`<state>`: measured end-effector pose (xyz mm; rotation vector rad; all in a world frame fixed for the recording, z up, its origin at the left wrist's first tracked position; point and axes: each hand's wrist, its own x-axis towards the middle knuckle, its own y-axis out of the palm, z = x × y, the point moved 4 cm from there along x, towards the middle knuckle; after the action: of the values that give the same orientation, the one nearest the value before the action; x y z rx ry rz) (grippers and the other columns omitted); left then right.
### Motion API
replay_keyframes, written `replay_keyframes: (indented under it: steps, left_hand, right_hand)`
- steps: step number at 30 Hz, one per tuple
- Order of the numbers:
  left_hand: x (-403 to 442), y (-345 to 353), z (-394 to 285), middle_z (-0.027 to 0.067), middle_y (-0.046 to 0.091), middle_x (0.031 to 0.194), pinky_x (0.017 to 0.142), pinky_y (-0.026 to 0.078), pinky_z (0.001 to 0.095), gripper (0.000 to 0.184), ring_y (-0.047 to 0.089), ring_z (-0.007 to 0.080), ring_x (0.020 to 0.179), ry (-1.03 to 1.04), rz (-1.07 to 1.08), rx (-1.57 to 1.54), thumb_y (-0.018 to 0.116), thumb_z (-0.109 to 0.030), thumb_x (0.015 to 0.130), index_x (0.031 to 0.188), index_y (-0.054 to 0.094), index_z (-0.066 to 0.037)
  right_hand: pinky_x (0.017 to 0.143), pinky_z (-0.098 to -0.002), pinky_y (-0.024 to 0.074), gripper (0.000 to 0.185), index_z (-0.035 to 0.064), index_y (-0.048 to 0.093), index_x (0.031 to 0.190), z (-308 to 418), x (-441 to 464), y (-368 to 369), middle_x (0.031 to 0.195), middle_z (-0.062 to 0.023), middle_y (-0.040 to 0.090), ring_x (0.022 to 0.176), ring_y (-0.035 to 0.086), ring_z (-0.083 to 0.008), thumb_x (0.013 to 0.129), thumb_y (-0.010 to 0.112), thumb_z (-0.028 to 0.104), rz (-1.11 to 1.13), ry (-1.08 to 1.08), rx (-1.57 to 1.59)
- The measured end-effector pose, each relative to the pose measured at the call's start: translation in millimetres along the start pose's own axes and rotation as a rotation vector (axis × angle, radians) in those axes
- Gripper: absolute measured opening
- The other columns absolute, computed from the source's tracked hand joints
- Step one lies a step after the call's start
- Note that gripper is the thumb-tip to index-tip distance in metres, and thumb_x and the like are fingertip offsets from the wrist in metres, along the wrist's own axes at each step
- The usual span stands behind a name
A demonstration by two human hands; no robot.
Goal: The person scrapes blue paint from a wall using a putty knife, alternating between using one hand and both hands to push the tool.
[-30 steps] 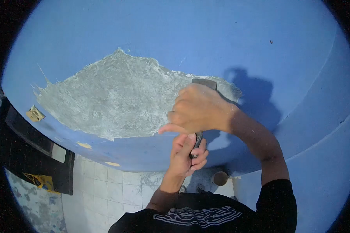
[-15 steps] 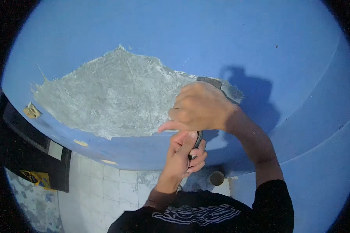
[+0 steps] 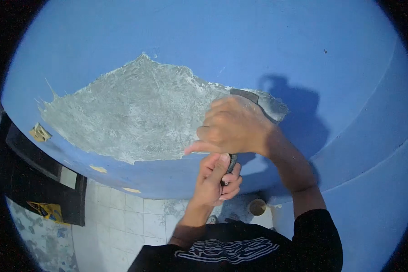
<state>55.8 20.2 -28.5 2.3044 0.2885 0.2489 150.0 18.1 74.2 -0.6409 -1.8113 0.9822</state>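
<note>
A patch of bare grey plaster (image 3: 122, 109) with ragged edges shows in the blue painted wall. In front of its right end, my left hand (image 3: 217, 179) is wrapped around the dark handle of a scraper-like tool (image 3: 244, 94), thumb along the handle. Higher up, my right hand (image 3: 238, 124) curls over the tool's upper part, its thumb stuck out to the left. A dark flat edge of the tool shows above the right knuckles, near the patch's upper right border. Much of the tool is hidden behind my hands, so its exact kind is unclear.
Blue wall (image 3: 222, 36) surrounds the patch, with a torn tan flake (image 3: 41, 132) at its left. Below are a tiled floor (image 3: 127, 213), a round container (image 3: 257, 207), a dark frame-like object (image 3: 54, 186) and a yellow wrapper (image 3: 47, 211).
Both hands keep their hold, with hardly any movement against the wall. The whole view has shifted slightly, so the patch and floor things sit a little further right.
</note>
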Motion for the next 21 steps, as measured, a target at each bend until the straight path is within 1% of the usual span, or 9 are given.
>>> replay_keyframes:
  steps: [2, 4, 8, 10, 11, 13, 16, 20, 21]
  left_hand:
    - [-7.6, 2.4, 2.7, 0.0002, 0.034, 0.060, 0.031, 0.020, 0.0193, 0.022, 0.026, 0.0055, 0.040, 0.019, -0.039, -0.036, 0.047, -0.029, 0.102, 0.109, 0.051, -0.008]
    - [-4.9, -4.2, 0.7, -0.0002, 0.034, 0.060, 0.030, 0.020, 0.0195, 0.024, 0.026, 0.0057, 0.039, -0.014, 0.010, -0.027, 0.048, -0.030, 0.102, 0.113, 0.051, -0.009]
    - [-2.3, 0.3, -6.5, -0.0001, 0.034, 0.058, 0.030, 0.018, 0.0192, 0.024, 0.027, 0.0057, 0.039, -0.009, -0.011, -0.023, 0.047, -0.030, 0.102, 0.107, 0.052, -0.008]
    - [-9.1, -1.0, -16.7, -0.0003, 0.035, 0.060, 0.032, 0.021, 0.0207, 0.029, 0.029, 0.0055, 0.040, -0.071, -0.006, 0.040, 0.042, -0.027, 0.104, 0.086, 0.046, -0.004]
    - [-4.0, 3.4, -16.7, -0.0004, 0.035, 0.059, 0.032, 0.022, 0.0203, 0.031, 0.029, 0.0055, 0.040, -0.091, -0.073, -0.008, 0.042, -0.027, 0.105, 0.085, 0.046, -0.003]
    - [-3.5, 4.8, -9.1, -0.0002, 0.035, 0.058, 0.031, 0.021, 0.0201, 0.029, 0.029, 0.0056, 0.039, -0.039, -0.042, 0.028, 0.045, -0.028, 0.103, 0.087, 0.047, -0.005]
    - [-11.4, 0.7, -10.9, 0.0000, 0.034, 0.057, 0.030, 0.019, 0.0203, 0.027, 0.028, 0.0058, 0.037, -0.018, -0.031, 0.035, 0.047, -0.029, 0.102, 0.089, 0.048, -0.006]
    - [-8.1, 12.0, -19.4, -0.0003, 0.033, 0.057, 0.029, 0.019, 0.0211, 0.026, 0.029, 0.0057, 0.037, 0.033, 0.003, 0.165, 0.047, -0.027, 0.103, 0.087, 0.047, -0.006]
    - [-6.6, 7.5, -20.6, -0.0003, 0.033, 0.057, 0.029, 0.019, 0.0211, 0.026, 0.029, 0.0057, 0.037, 0.032, -0.003, 0.165, 0.047, -0.027, 0.103, 0.087, 0.047, -0.006]
  right_hand:
    - [0.049, -0.0360, 0.0490, 0.058, 0.0066, 0.061, 0.053, -1.2, 0.0, 4.0, 0.043, -0.0082, 0.049, 0.045, 0.058, -0.0240, 0.087, 0.058, 0.054, 0.001, -0.005, 0.012]
    - [0.047, -0.0360, 0.0482, 0.059, 0.0062, 0.060, 0.053, -0.6, 1.9, 8.8, 0.042, -0.0075, 0.047, 0.044, 0.057, -0.0220, 0.088, 0.058, 0.054, -0.060, -0.018, -0.012]
    - [0.048, -0.0327, 0.0443, 0.054, 0.0087, 0.051, 0.049, -0.4, -0.5, 4.4, 0.044, -0.0023, 0.045, 0.046, 0.052, -0.0199, 0.083, 0.067, 0.048, -0.015, 0.026, 0.013]
    - [0.047, -0.0325, 0.0428, 0.053, 0.0087, 0.048, 0.049, 1.0, 2.4, 7.6, 0.045, -0.0022, 0.043, 0.045, 0.050, -0.0200, 0.080, 0.071, 0.045, -0.075, -0.027, 0.062]
    - [0.047, -0.0325, 0.0428, 0.053, 0.0087, 0.048, 0.049, 0.0, 0.8, 5.4, 0.045, -0.0022, 0.043, 0.045, 0.050, -0.0200, 0.080, 0.071, 0.045, -0.076, -0.024, 0.062]
    - [0.044, -0.0332, 0.0441, 0.060, 0.0077, 0.056, 0.052, 0.8, -2.0, -4.9, 0.043, -0.0049, 0.046, 0.043, 0.050, -0.0186, 0.085, 0.060, 0.057, -0.160, -0.067, 0.049]
    - [0.046, -0.0332, 0.0439, 0.058, 0.0097, 0.057, 0.052, 4.5, 6.3, 0.7, 0.043, -0.0046, 0.047, 0.044, 0.051, -0.0181, 0.085, 0.060, 0.057, -0.049, -0.044, 0.099]
    - [0.048, -0.0333, 0.0449, 0.057, 0.0108, 0.057, 0.053, 1.1, 6.7, -3.6, 0.044, -0.0045, 0.050, 0.045, 0.052, -0.0191, 0.086, 0.059, 0.057, -0.083, -0.045, 0.059]
    - [0.046, -0.0320, 0.0416, 0.053, 0.0107, 0.051, 0.050, 0.3, 8.5, -0.9, 0.045, -0.0034, 0.046, 0.043, 0.049, -0.0188, 0.081, 0.067, 0.051, -0.176, -0.072, 0.042]
